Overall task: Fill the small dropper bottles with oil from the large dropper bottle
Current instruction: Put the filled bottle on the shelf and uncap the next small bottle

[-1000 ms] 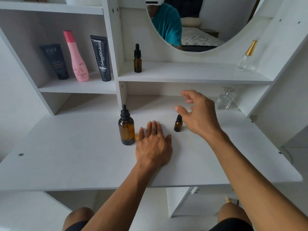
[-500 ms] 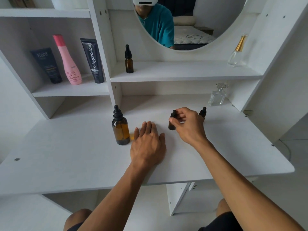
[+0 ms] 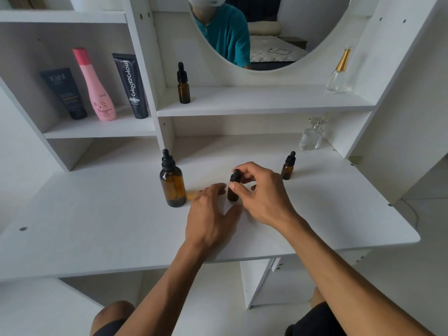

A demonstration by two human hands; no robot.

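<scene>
On the desk, left hand (image 3: 211, 212) (lifted) nearer small bottle (image 3: 233, 187)

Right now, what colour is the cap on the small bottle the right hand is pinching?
Black, on the amber small bottle; seen in the head view.

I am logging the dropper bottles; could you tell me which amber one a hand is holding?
The small dropper bottle mid-desk: the right hand pinches its cap. The others stand untouched.

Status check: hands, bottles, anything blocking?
Right hand pinching small bottle cap, bottle standing on desk. Left hand open, flat beside it. Large bottle capped, untouched. Nothing blocking.
</scene>
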